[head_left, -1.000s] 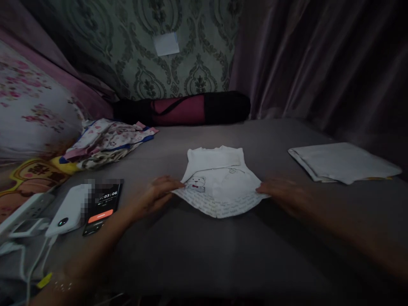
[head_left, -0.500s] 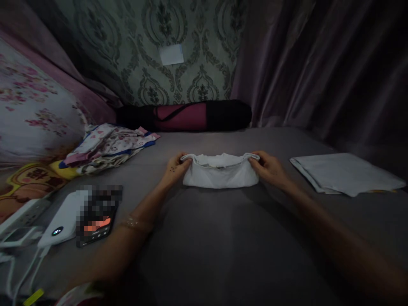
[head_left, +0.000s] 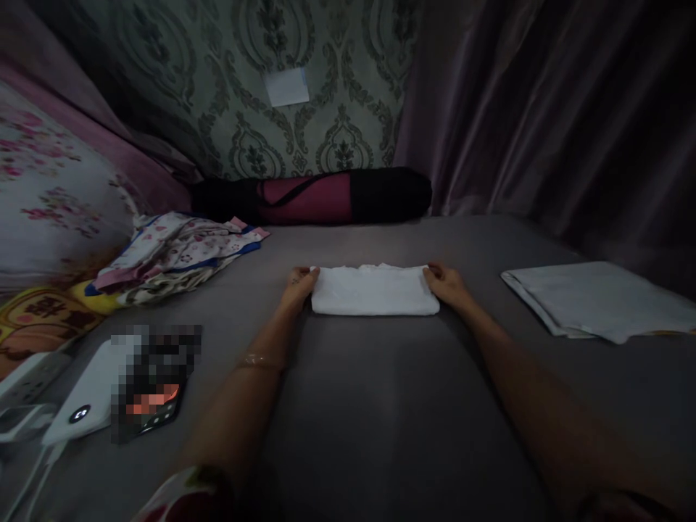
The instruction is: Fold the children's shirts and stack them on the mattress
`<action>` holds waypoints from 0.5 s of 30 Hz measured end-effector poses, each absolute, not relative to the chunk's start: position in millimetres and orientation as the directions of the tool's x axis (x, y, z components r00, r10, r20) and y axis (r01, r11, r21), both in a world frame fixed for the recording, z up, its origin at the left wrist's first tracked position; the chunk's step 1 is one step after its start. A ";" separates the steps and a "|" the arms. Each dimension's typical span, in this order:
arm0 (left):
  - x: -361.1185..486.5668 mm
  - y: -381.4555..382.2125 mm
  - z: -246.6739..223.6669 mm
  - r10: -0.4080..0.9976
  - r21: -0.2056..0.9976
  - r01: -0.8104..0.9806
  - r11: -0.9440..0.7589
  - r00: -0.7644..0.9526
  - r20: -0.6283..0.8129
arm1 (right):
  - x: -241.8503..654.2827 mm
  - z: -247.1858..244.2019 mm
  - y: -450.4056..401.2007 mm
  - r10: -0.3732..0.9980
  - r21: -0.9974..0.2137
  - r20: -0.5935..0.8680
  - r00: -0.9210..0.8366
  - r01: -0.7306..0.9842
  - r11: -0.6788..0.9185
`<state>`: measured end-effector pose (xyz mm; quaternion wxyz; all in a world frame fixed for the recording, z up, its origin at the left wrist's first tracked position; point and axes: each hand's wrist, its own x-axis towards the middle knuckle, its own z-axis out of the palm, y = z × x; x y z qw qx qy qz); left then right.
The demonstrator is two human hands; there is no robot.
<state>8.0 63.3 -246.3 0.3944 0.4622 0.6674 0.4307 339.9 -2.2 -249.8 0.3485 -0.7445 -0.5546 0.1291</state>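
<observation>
A white garment (head_left: 375, 291), folded into a flat, wide rectangle, lies on the grey bed sheet (head_left: 375, 384). At its far left corner, my left hand (head_left: 298, 286) is closed, thumb and fingers pinching the edge. My right hand (head_left: 449, 284) grips the far right corner in the same way. The garment's far edge looks slightly uneven in the middle. To the right of my right hand lies a folded white cloth stack (head_left: 603, 297).
Printed clothes (head_left: 190, 246) are piled at the left by a floral pillow (head_left: 48, 196). Nearer lie a white power bank (head_left: 95, 391), a blurred phone (head_left: 157, 391) and a power strip (head_left: 30, 377) with cables. A black and pink roll bag (head_left: 309, 197) rests along the wall.
The garment's far edge, raised and curled over in my hands before, is now laid down flat. Its opening no longer shows. Both hands still hold the corners.
</observation>
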 end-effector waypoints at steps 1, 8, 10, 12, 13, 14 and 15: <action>7.6 61.8 -244.7 0.954 0.938 0.278 0.206 -0.269 -0.130 | 341.2 -251.9 -1.4 0.913 -0.679 0.166 0.372 0.714 -0.168; 6.3 56.6 -239.9 0.975 0.928 0.323 0.187 -0.177 -0.135 | 346.8 -257.3 3.8 0.915 -0.768 0.068 0.398 0.606 -0.206; 4.4 56.6 -240.5 0.984 0.916 0.388 0.099 -0.174 -0.032 | 343.8 -250.9 1.1 0.907 -0.738 0.065 0.415 0.632 -0.237; 5.8 54.7 -239.7 0.975 0.846 0.529 -0.061 -0.149 0.164 | 333.7 -240.8 -4.3 0.901 -0.647 0.162 0.403 0.733 -0.211; 9.1 52.2 -238.6 0.958 0.784 0.601 -0.155 -0.102 0.268 | 325.4 -235.1 -7.6 0.901 -0.578 0.237 0.364 0.798 -0.171; 14.6 48.4 -236.9 0.935 0.710 0.659 -0.247 -0.030 0.353 | 314.8 -229.4 -11.3 0.903 -0.499 0.306 0.300 0.859 -0.116; 22.3 43.4 -234.8 0.908 0.633 0.698 -0.335 0.060 0.414 | 302.6 -224.1 -15.1 0.914 -0.426 0.346 0.212 0.903 -0.048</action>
